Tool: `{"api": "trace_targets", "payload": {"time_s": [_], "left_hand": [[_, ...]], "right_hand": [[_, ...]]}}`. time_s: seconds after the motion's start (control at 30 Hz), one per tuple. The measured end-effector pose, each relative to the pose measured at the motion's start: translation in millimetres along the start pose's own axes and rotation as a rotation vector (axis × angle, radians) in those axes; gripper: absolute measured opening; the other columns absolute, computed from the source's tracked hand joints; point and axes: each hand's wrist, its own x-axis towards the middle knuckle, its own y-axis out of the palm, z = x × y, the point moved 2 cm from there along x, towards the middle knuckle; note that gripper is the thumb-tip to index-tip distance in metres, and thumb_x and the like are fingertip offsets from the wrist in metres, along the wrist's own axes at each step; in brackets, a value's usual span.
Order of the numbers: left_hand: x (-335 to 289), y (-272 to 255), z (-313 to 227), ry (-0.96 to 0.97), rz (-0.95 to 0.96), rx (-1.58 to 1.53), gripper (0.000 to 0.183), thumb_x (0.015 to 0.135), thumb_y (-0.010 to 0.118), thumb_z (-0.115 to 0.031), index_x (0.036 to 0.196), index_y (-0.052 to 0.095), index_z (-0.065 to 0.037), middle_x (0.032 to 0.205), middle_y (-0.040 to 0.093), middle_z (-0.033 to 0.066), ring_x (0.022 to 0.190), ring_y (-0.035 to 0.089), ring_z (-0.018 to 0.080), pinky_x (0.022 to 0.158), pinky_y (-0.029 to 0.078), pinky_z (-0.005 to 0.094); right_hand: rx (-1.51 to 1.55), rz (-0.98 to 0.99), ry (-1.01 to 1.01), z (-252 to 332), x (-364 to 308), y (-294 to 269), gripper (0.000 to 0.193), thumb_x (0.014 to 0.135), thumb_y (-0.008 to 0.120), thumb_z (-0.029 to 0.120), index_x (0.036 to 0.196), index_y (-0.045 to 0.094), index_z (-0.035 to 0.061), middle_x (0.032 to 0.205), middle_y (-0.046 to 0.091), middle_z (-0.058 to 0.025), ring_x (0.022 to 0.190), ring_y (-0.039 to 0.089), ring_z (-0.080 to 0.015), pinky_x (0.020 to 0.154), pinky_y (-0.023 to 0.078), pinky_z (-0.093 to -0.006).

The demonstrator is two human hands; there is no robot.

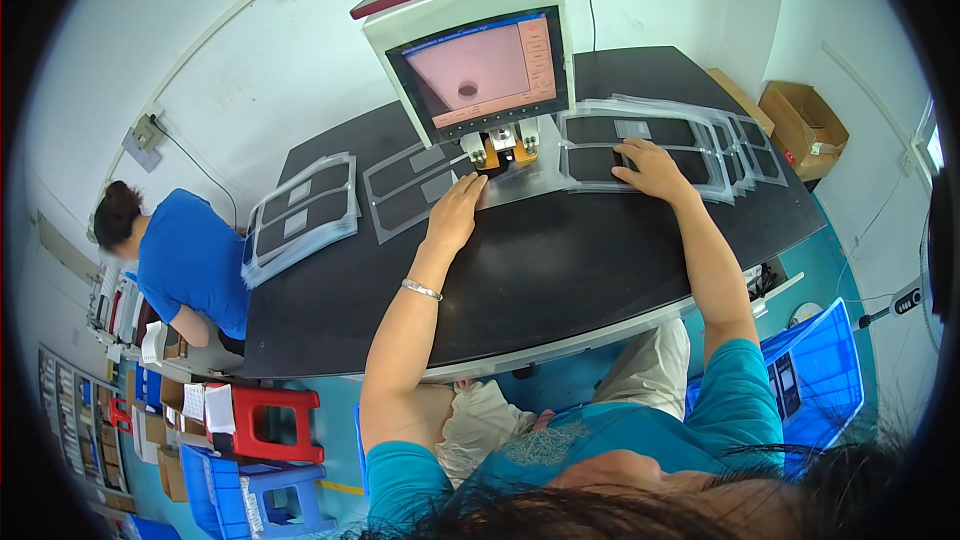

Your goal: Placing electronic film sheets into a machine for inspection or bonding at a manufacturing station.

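Observation:
A machine with a screen stands at the far middle of the table, its orange-tipped working head low over a metal plate. My left hand lies with fingers stretched out on the right end of a clear-edged sheet with dark panels, which reaches under the head. On a fanned stack of similar clear-edged sheets, right of the machine, rests my right hand, fingers apart and a little bent. Another stack of such sheets sits at the table's left.
The black table spreads before me. At left a person in blue bends near boxes, a red stool and a blue stool. Behind the right corner is a cardboard box; a blue crate stands by my right side.

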Motion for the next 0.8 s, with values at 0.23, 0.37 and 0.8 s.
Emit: {"api": "trace_targets", "payload": {"time_s": [0.23,0.37,0.8], "left_hand": [[-2,-1,2,-0.027,0.002,-0.006,0.061,0.081,0.048,0.015,0.137,0.055,-0.009,0.144,0.052,0.0137,0.133,0.048,0.0315,0.111,0.042,0.0396],[-3,0,5,-0.048,0.025,0.032,0.058,0.082,0.049,0.014,0.135,0.057,-0.008,0.143,0.053,0.0153,0.132,0.049,0.0328,0.11,0.041,0.0401],[-32,-43,-76,0.172,-0.108,-0.069,0.057,0.08,0.052,0.01,0.133,0.058,-0.011,0.129,0.064,0.0105,0.113,0.064,0.0304,0.091,0.056,0.0403]], "right_hand": [[0.17,-0.028,0.012,-1,3,-4,0.04,0.084,0.07,0.026,0.119,0.065,0.0051,0.127,0.061,-0.0153,0.118,0.057,-0.0343,0.099,0.047,-0.0425],[0.199,-0.124,-0.08,9,6,-7,0.038,0.084,0.071,0.019,0.118,0.065,0.0047,0.124,0.062,-0.0154,0.109,0.062,-0.0324,0.094,0.05,-0.0397],[1.218,0.414,0.493,74,5,-5,0.056,0.096,0.065,0.024,0.141,0.044,-0.0037,0.101,0.068,-0.0136,0.079,0.069,-0.0172,0.062,0.057,-0.0274]]}}
